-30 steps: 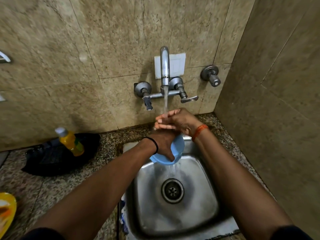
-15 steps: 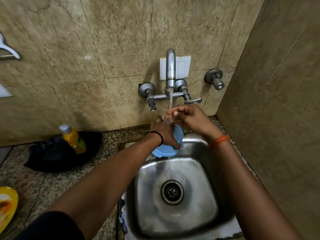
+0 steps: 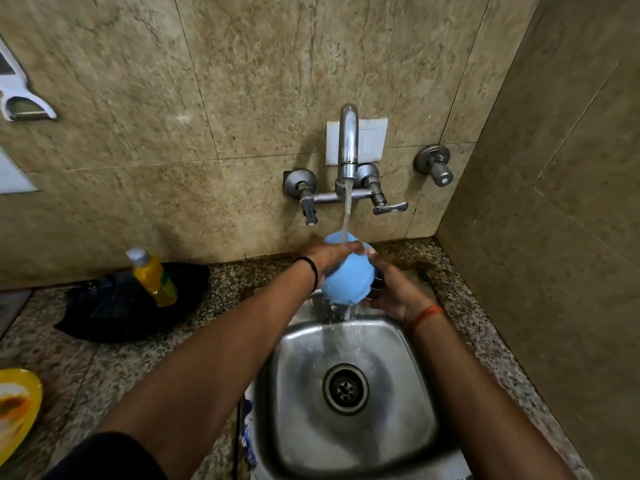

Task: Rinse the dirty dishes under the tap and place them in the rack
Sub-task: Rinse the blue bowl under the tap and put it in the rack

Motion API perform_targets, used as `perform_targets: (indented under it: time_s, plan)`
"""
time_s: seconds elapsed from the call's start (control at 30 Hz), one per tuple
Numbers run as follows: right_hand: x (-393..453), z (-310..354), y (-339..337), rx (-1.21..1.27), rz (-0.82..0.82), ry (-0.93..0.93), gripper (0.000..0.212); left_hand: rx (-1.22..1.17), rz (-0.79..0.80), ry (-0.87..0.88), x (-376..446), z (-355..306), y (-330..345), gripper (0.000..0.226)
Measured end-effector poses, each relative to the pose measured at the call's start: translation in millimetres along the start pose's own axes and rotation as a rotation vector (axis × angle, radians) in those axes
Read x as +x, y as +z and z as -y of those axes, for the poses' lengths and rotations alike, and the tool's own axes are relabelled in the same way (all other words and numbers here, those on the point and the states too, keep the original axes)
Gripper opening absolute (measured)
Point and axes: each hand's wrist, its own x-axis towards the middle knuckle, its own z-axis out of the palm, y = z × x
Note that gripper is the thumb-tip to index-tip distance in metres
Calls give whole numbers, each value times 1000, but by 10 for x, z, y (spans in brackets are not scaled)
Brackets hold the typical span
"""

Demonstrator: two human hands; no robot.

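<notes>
- Blue bowl (image 3: 348, 277) is held tilted above the back rim of the steel sink (image 3: 408, 386), mouth turned toward the wall; the tap's stream strikes its upper edge and water spills off its lower edge into the basin
- steel sink is the largest fitting, set into the speckled granite counter (image 3: 104, 358); its round drain (image 3: 345, 388) sits mid-basin
- black mat (image 3: 114, 310) lies on the counter well left of the sink, against the wall
- wall tap (image 3: 348, 147) stands on the tiles directly behind the sink, running; a separate round valve (image 3: 437, 164) sits on the wall to its right
- yellow plate (image 3: 17, 407), smeared with food, lies at the far left of the sink, cut by the frame edge
- left hand (image 3: 327, 252) grips the bowl's left side, fingers laid over its upper wall; a black band circles that wrist
- right hand (image 3: 389, 289) cups the bowl's right side and base, fingers curled round it; an orange thread circles that wrist
- yellow bottle (image 3: 154, 277) with a pale cap stands on the mat
</notes>
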Motion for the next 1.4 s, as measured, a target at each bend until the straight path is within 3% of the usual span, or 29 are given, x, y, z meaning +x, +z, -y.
perform_targets:
  time_s: [0.03,0.17,0.3,0.47,0.6,0.73,0.83,0.93,1.07,1.2,1.33,1.4]
  plan:
    - [2,12,23,54,20,-33,35,-110,83,-70,-42,16,-18,62]
    - [-45,103,140,20,108,-202,32,-281,178,-225,-43,202,-136,78]
    - [-123,143,261,-374,53,-406,22,-428,229,-211,-31,411,-289,61]
    - [-22,-9,291,-1043,26,-658,32,-408,259,-185,-34,428,-336,63]
    - [8,-60,243,-1184,35,-777,38,-433,228,-156,-6,353,-328,57]
    - [-18,17,191,-863,205,-639,19,-373,168,-108,-57,309,-227,45]
    - [-21,72,203,-543,136,-504,20,-359,117,-64,-46,312,-142,44]
    - [-53,108,275,-278,44,-416,22,-409,102,-44,-29,329,-116,28]
    - [-57,144,328,129,66,-276,19,-465,103,-35,-2,396,-148,25]
    - [-45,92,363,226,47,-242,12,-552,134,-56,-27,459,-193,22]
    - [-14,95,439,222,65,-194,3,-645,141,-71,-62,525,-226,34]
    - [7,116,459,226,46,-150,11,-648,130,-84,-77,547,-229,35]
